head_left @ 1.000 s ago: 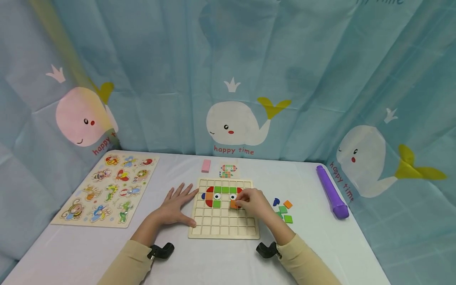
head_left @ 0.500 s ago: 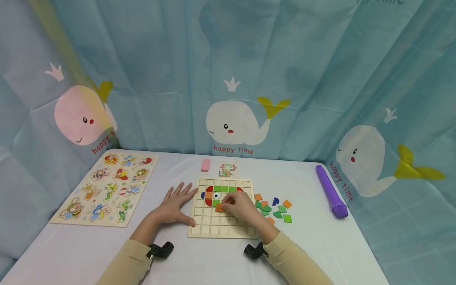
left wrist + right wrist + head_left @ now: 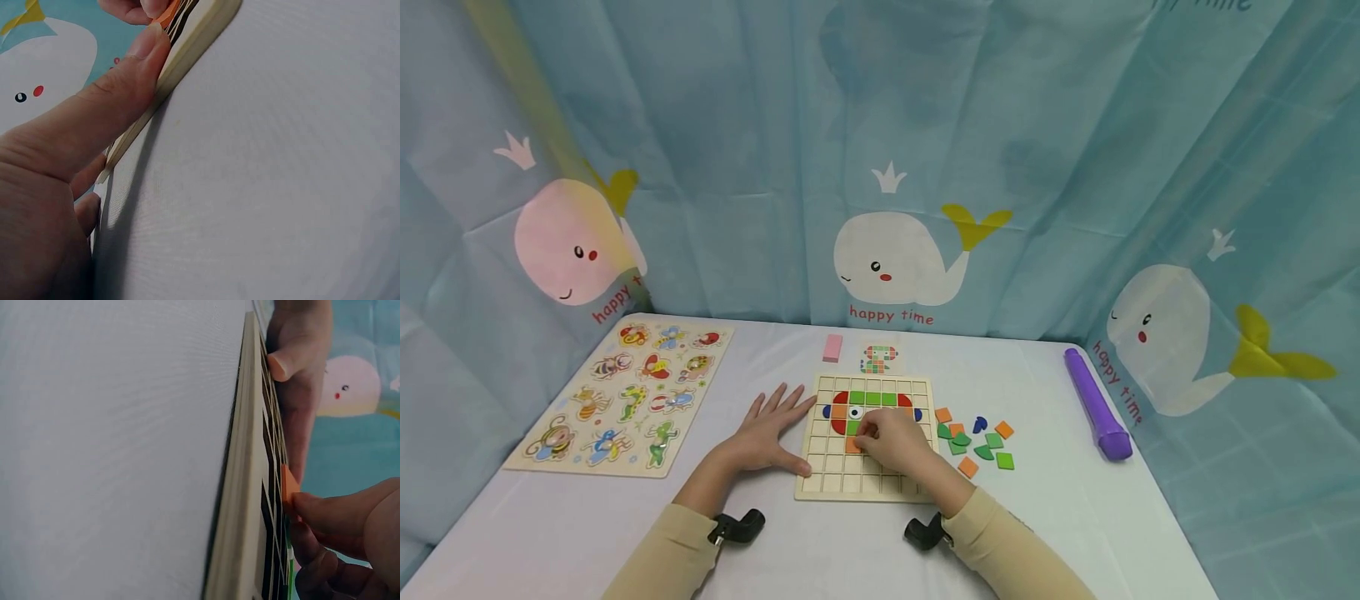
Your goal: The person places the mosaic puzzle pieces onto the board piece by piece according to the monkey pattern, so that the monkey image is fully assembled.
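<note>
A wooden grid board [image 3: 871,492] lies on the white table, partly filled with red, green, blue and orange pieces and a white eye tile [image 3: 855,412]. My right hand [image 3: 895,440] pinches an orange square tile [image 3: 853,446] between thumb and fingers, at a cell just below a green tile. In the right wrist view the orange tile [image 3: 289,487] stands tilted at the board's surface. My left hand [image 3: 763,437] rests spread along the board's left edge, and its thumb [image 3: 147,50] lies on the rim. My right hand covers part of the pattern.
Loose orange, green and blue pieces [image 3: 984,452] lie right of the board. Behind it are a pattern card [image 3: 878,360] and a pink block [image 3: 832,348]. An insect puzzle board [image 3: 625,400] lies at left, a purple stick-shaped object [image 3: 1099,406] at right.
My right hand has moved left and slightly down across the board with the orange tile, uncovering the loose pieces and the blue piece at right. My left hand has stayed in place.
</note>
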`<state>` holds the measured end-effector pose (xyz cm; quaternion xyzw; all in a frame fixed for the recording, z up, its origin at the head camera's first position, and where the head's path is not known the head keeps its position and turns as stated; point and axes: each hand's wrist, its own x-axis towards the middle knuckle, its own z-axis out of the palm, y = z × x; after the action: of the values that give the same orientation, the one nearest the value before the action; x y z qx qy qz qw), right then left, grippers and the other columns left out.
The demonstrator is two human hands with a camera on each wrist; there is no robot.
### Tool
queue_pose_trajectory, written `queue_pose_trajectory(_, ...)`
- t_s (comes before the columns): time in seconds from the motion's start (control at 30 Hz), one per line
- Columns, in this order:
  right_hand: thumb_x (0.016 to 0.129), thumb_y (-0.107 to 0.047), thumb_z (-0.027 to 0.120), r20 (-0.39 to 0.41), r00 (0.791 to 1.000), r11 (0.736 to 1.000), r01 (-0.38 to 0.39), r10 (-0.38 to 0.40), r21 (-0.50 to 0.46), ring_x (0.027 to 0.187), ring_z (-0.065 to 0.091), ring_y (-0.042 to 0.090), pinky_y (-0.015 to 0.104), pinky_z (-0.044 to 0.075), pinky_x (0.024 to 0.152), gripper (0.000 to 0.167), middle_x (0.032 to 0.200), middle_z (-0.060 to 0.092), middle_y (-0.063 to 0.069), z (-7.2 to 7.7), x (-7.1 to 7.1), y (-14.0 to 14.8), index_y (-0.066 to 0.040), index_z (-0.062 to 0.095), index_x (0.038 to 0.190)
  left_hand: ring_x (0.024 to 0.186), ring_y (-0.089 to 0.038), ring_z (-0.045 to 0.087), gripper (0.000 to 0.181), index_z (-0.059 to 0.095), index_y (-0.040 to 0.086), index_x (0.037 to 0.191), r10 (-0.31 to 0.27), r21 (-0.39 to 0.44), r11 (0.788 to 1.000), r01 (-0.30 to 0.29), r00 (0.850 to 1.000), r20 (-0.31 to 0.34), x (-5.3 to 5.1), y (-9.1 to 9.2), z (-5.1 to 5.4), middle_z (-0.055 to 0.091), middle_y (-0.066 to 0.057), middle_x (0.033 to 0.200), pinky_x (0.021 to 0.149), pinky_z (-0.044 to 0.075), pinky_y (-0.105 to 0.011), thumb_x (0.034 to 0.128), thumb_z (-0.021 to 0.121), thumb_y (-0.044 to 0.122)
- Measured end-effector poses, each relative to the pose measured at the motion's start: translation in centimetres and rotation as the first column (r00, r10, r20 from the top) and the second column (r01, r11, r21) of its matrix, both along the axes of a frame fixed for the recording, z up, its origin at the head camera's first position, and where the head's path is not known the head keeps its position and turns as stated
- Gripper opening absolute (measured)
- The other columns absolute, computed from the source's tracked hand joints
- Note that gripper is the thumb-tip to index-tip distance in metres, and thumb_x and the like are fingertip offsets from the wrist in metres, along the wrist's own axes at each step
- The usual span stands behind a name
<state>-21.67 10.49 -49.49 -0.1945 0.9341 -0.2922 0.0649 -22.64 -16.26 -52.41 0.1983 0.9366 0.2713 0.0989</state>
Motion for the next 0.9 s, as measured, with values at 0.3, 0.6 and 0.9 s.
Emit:
queue_pose_trajectory(0.3,0.091,-0.028,0.076,0.033,0.999,1.000,0.023,-0.022,-0.021,0.066,0.055,0.006,0.024,0.046,0.059,0.009,0.075,0.062,-0.014,0.5,0.3,0.4,-0.023,0.072,0.086,0.156,-0.043,-0.002,0.127,0.031,0.018,0.160,-0.006,0.000,1.000,0.006,1.000,0.001,-0.1,-0.1,-0.1,0.015,-0.014,0.169,0.122,-0.006,-0.066,0.0579,0.086,0.069)
queue_pose_trajectory(0.6,0.092,-0.027,0.075,0.022,0.998,0.997,0.055,-0.055,-0.044,0.072,0.058,0.006,0.025,0.049,0.064,0.005,0.082,0.067,-0.014,1.4,0.4,2.9,-0.023,0.073,0.091,0.156,-0.041,-0.002,0.128,0.032,0.020,0.160,0.001,0.008,1.000,-0.001,1.000,0.008,-0.1,0.1,-0.2,0.015,-0.012,0.170,0.122,-0.006,-0.064,0.0552,0.086,0.071)
queue_pose_trajectory(0.9,0.091,-0.023,0.076,0.040,0.993,0.990,0.117,-0.114,-0.073,0.074,0.056,0.012,0.028,0.049,0.065,0.004,0.084,0.067,-0.010,1.9,0.5,5.8,-0.021,0.073,0.090,0.157,-0.039,-0.003,0.129,0.033,0.021,0.160,0.009,0.006,1.000,-0.009,1.000,0.008,-0.1,0.0,-0.5,0.016,-0.011,0.170,0.122,-0.006,-0.063,0.0540,0.084,0.074)
